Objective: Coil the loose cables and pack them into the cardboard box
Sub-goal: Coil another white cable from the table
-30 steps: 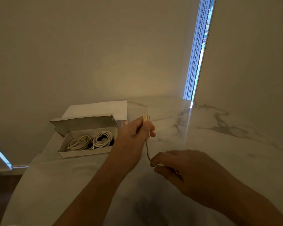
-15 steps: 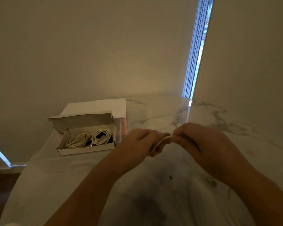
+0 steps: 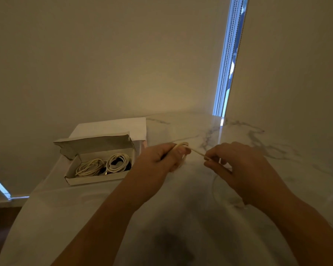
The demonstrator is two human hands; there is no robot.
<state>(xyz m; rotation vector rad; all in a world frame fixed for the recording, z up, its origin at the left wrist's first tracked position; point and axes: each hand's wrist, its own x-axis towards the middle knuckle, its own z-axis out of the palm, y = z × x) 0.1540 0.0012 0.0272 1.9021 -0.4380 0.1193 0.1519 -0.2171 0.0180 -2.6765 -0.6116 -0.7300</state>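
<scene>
My left hand (image 3: 161,160) grips a small coil of pale cable (image 3: 183,145) above the marble table. A short stretch of the same cable runs right to my right hand (image 3: 236,166), which pinches it between thumb and fingers. The rest of the cable loops down onto the table below my right hand. To the left sits the open cardboard box (image 3: 96,179), lid flap tilted back. Inside lie two white coiled cables (image 3: 116,163) and something dark between them.
A white sheet or flat packet (image 3: 112,127) lies behind the box against the wall. The marble table (image 3: 181,217) ends at the left, with dark floor below. A window strip with bead chains (image 3: 227,73) stands at the back right corner.
My right hand rose from low on the table to meet my left hand, then drew apart to the right, stretching a short length of cable between them. The view shifted slightly.
</scene>
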